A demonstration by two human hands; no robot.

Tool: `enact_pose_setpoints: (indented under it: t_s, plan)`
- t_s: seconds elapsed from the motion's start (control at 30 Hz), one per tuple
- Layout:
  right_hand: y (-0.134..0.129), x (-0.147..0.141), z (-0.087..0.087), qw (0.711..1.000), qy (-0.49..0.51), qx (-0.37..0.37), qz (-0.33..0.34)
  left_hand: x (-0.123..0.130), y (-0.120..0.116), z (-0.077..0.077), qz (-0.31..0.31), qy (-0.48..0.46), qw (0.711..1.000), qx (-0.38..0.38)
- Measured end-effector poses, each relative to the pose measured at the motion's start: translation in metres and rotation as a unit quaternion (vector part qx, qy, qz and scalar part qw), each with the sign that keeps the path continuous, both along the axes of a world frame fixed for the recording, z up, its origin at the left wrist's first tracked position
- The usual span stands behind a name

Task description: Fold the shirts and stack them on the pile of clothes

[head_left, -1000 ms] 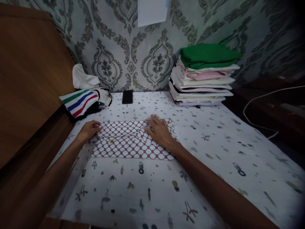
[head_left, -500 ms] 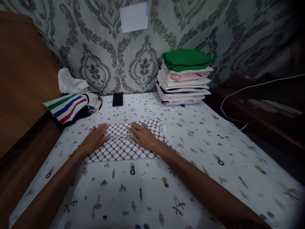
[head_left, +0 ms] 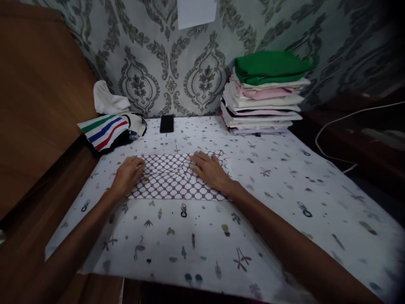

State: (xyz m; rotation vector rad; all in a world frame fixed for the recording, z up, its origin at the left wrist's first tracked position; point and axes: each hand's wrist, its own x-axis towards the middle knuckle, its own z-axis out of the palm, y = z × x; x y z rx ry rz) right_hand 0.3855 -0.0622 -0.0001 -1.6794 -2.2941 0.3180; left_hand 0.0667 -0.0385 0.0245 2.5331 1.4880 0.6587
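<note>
A folded white cloth [head_left: 172, 181] with a red and dark lattice print lies flat on the bed sheet. A crease runs along its middle, and a small yellow mark shows near its left end. My left hand [head_left: 128, 176] is at the cloth's left edge, its fingers bent together and closed on that edge; the fingertips are partly hidden. Across the right part of the cloth my right hand [head_left: 210, 171] lies palm down, fingers stretched out and slightly apart.
A tall stack of folded clothes [head_left: 264, 103], green on top, stands at the back right. A black phone [head_left: 167, 123] lies near the wall. Striped cloth [head_left: 106, 131] and white cloth [head_left: 109, 99] are heaped at the back left, beside a wooden panel [head_left: 38, 93]. A white cable [head_left: 325, 126] hangs at right.
My left hand has gone from lying flat on the cloth to bending its fingers at the left edge. My right hand has slid toward the right end. The view has shifted.
</note>
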Motion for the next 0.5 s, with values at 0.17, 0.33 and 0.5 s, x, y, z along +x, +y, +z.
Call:
enact_pose_setpoints:
  t_s: [0.17, 0.33, 0.5]
  plan:
    - [-0.010, 0.008, -0.001, 1.000, -0.002, 0.022, 0.009, 0.034, -0.026, 0.008, -0.172, -0.001, 0.981, -0.091]
    - [-0.021, 0.022, -0.001, 0.999, -0.016, 0.040, 0.004, 0.062, -0.015, -0.001, -0.200, 0.049, 0.976, -0.075]
    - [-0.024, 0.043, -0.011, 0.999, -0.015, 0.043, -0.014, 0.075, -0.004, 0.003, -0.196, 0.129, 0.966, -0.110]
